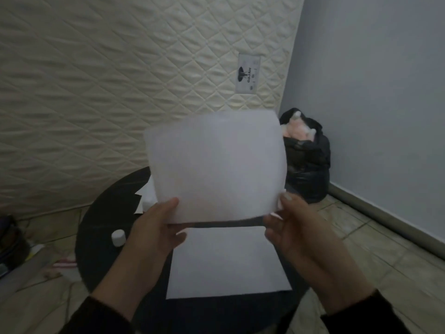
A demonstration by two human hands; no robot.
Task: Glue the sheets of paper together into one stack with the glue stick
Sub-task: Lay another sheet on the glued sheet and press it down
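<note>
I hold a white sheet of paper (216, 167) upright in the air above a round black table (101, 227). My left hand (154, 227) pinches its lower left corner and my right hand (286, 227) pinches its lower right corner. Below it, a second white sheet (226, 261) lies flat on the table. More white paper (147, 196) lies further back on the table, mostly hidden by the raised sheet. A small white glue stick (118, 238) stands on the table's left side, apart from both hands.
A quilted cream mattress (120, 80) leans against the wall behind the table. A full black rubbish bag (308, 165) sits in the corner at the right. Clutter lies on the tiled floor at the left (14, 251).
</note>
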